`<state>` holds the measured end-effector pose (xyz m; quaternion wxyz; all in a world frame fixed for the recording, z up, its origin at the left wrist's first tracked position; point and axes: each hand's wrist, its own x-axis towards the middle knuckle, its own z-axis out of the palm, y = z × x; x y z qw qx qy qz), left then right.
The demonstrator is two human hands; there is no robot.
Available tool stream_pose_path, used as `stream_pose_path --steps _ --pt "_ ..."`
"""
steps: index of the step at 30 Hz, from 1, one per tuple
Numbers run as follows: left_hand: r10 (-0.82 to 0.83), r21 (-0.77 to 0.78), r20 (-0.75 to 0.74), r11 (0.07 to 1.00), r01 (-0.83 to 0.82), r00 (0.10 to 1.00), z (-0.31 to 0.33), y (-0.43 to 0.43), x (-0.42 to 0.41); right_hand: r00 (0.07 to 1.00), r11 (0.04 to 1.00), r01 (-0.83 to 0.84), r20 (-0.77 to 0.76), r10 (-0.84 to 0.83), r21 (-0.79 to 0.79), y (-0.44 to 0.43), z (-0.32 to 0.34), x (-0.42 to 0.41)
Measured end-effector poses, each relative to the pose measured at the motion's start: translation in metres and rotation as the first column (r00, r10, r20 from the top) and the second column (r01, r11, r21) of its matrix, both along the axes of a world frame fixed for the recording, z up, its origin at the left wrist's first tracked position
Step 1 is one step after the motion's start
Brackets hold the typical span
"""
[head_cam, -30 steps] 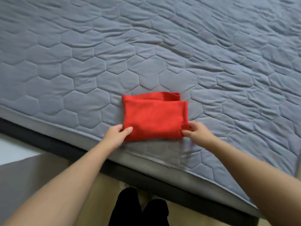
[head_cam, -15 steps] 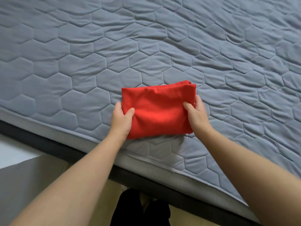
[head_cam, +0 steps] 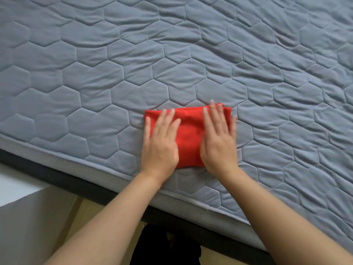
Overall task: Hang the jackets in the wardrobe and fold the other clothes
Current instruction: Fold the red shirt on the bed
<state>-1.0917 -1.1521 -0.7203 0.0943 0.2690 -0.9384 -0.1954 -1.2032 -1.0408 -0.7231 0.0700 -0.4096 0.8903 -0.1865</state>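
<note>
A red garment, folded into a small rectangle, lies on the grey quilted mattress near its front edge. My left hand lies flat on the garment's left half with straight fingers. My right hand lies flat on its right half, fingers straight and slightly blurred. Both palms press down on the cloth. Only the strip of red between the hands and the far edge shows.
The mattress has a hexagon quilt pattern and spreads far to the back and both sides. Its front edge runs diagonally above a dark bed frame. Below are a beige floor and dark trouser legs.
Both hands let go of the garment's side edges and now lie flat on top of it. The red garment sits a little further up the mattress than a second ago.
</note>
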Motion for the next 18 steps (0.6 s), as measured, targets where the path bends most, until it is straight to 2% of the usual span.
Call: stream_pose_path --steps 2,4,6,11,14,16,18 --pt "-0.127 -0.020 0.205 0.991 0.134 0.971 -0.015 -0.002 -0.001 0.985 0.978 -0.170 0.001 0.171 0.124 -0.008 -0.015 -0.001" --pt "-0.100 -0.006 0.379 0.994 0.110 0.920 -0.036 -0.009 -0.001 0.976 0.935 -0.218 0.037 0.216 0.279 -0.015 -0.036 -0.007" --pt "-0.057 -0.024 0.436 0.997 0.075 0.898 -0.060 -0.015 0.000 0.974 0.919 -0.214 -0.002 0.227 0.331 -0.018 -0.060 -0.013" --pt "-0.052 -0.086 0.363 0.992 0.090 0.930 -0.097 -0.017 0.005 0.966 0.949 -0.207 -0.102 0.236 0.237 -0.013 -0.098 -0.016" --pt "-0.046 -0.043 0.366 0.997 0.066 0.930 -0.084 -0.017 0.003 0.973 0.948 -0.198 -0.071 0.221 0.248 -0.016 -0.083 -0.013" --pt "-0.037 0.050 0.261 0.998 0.024 0.965 -0.072 -0.019 0.005 0.983 0.955 -0.151 -0.060 0.171 0.254 -0.019 -0.069 -0.009" --pt "0.112 0.237 0.058 0.964 -0.123 0.992 -0.062 -0.023 0.015 0.997 0.972 0.071 0.006 -0.074 0.222 -0.012 -0.058 -0.002"
